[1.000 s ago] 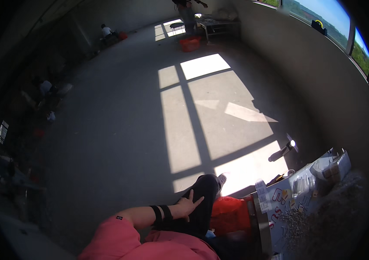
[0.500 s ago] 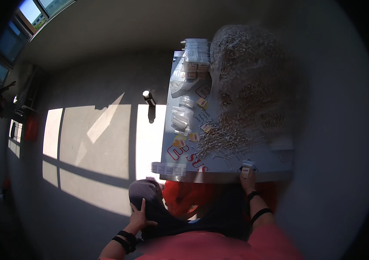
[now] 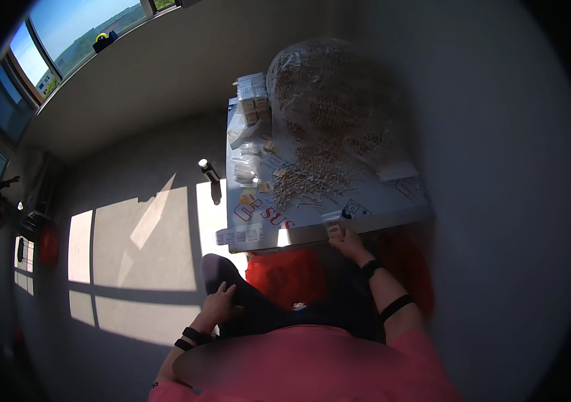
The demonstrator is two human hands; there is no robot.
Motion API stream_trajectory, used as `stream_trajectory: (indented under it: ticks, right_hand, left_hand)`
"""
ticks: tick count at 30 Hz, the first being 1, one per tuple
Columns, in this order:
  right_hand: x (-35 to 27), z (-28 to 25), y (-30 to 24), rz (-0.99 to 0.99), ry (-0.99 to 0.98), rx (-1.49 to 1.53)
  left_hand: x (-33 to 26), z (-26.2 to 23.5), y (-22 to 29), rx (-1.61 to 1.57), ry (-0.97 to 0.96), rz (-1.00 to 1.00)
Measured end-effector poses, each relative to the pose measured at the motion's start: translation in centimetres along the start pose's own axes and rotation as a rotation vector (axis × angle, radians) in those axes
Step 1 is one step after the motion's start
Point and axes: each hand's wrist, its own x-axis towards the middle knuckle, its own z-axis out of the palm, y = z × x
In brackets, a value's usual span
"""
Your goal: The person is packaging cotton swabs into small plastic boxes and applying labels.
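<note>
At the table's front edge, my right hand (image 3: pixel 348 244) is closed around a small clear packet of cotton swabs (image 3: pixel 333 226) with a yellowish label card. My left hand (image 3: pixel 218 305) lies on my left thigh with its fingers stretched out, holding nothing. Loose cotton swabs (image 3: pixel 309 184) are heaped on the table (image 3: pixel 319 218) beyond the packet. Behind them a big clear plastic bag (image 3: pixel 332 87) full of swabs bulges over the far side. Yellow label cards (image 3: pixel 248 195) lie left of the heap.
Clear plastic packets (image 3: pixel 246 169) and a stack of packed boxes (image 3: pixel 253 100) line the table's left side. A strip of pale labels (image 3: pixel 240 235) lies at the front left corner. A dark bottle with a white cap (image 3: pixel 209 171) stands on the floor. Something red (image 3: pixel 285 278) is under the table.
The view has shifted, so the table sits further left and more window shows. The packet in my right hand tilts more to the left. My left hand's fingers have drawn closer together.
</note>
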Motion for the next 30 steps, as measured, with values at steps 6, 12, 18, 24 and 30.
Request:
stream_trajectory:
  ticks: [6, 12, 18, 24, 30]
  right_hand:
    - [-9.5, 2.2, -9.0, -0.366, -0.378, 0.105]
    - [-13.1, 3.3, -10.7, -0.502, -0.428, 0.308]
    - [-14.1, 2.9, -11.3, -0.492, -0.595, 0.316]
    - [-14.2, 4.2, -10.2, -0.597, -0.577, 0.384]
    - [-12.5, 4.4, -11.2, -0.405, -0.473, 0.416]
  left_hand:
    - [-1.6, -3.3, 7.1, -0.821, -0.052, 0.324]
    - [-0.9, -2.8, 11.3, -1.057, 0.041, 0.316]
    - [-3.1, -1.5, 11.8, -1.296, 0.234, 0.334]
    - [-4.4, -2.4, 10.4, -1.408, 0.216, 0.123]
    - [-1.1, -4.1, 9.8, -1.516, 0.281, 0.158]
